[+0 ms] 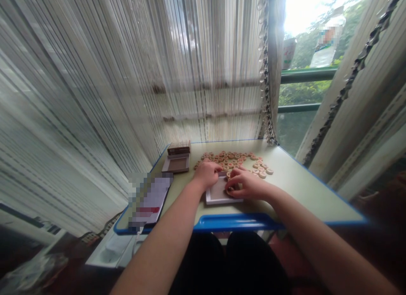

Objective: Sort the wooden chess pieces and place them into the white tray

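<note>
A shallow white-rimmed cardboard box with a brown floor lies near the table's front edge. My left hand is at its back left corner, fingers curled; what they hold, if anything, is hidden. Over the right side of the box, my right hand has its thumb and fingers closed on a round wooden Chinese chess piece. Another piece shows by the back of the box. Behind both hands spreads a pile of similar round pieces with carved characters, several in red.
At the table's back left sit a second shallow box and a brown carton. A tablet-like device, partly blurred, lies along the left edge. A blue trough lines the front. String curtains hang behind.
</note>
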The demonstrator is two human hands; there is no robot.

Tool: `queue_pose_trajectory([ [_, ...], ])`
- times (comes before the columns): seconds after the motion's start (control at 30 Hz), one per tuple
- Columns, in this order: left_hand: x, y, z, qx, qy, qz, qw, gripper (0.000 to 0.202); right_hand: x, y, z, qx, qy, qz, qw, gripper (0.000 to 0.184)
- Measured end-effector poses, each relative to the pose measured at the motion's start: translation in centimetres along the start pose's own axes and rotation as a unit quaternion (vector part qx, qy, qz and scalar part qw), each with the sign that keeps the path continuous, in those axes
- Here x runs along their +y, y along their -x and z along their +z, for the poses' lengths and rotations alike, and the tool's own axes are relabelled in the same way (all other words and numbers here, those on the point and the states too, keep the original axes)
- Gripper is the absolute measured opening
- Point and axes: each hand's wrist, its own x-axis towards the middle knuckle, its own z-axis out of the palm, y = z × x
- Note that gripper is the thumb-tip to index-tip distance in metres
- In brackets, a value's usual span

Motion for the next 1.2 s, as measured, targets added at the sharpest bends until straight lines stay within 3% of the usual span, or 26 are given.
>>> queue_pose_trajectory([
  [1.1,-0.2,0.2,0.1,0.000,0.009,0.000,1.000,0.031,0.2,0.5,-0.9,-0.008,-0.015,0.014,1.000,0.011],
  [1.2,-0.2,0.3,0.1,0.003,0.010,-0.003,1.000,0.030,0.5,0.5,-1.1,0.013,-0.038,0.009,0.999,0.011],
])
